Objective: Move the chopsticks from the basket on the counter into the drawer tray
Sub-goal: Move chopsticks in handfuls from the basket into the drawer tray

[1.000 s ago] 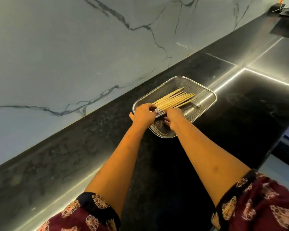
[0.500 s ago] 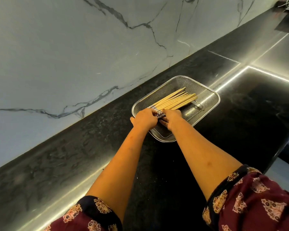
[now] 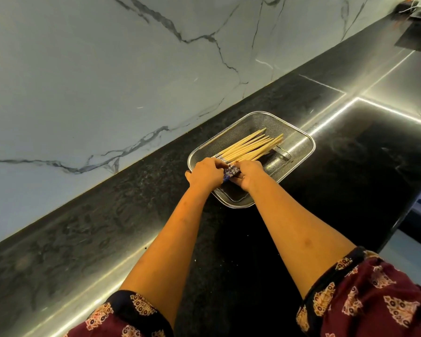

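Observation:
A bundle of pale wooden chopsticks [image 3: 248, 147] with blue-and-white patterned ends lies in a rectangular metal mesh basket [image 3: 299, 138] on the black counter. Their thin tips point to the far right. My left hand [image 3: 206, 175] and my right hand [image 3: 249, 173] both grip the patterned ends, one from each side, over the near part of the basket. The chopsticks' tips sit slightly raised and fanned above the mesh. The drawer tray is not in view.
The black stone counter [image 3: 107, 239] runs along a white marble wall [image 3: 107, 81]. A flush black panel with bright seams [image 3: 374, 154] lies right of the basket. The counter's front edge [image 3: 406, 215] drops off at the right. A dark device [image 3: 416, 13] sits far back.
Both hands have closed in on the patterned ends and gathered the chopsticks into a tighter bundle; the tips now fan slightly upward.

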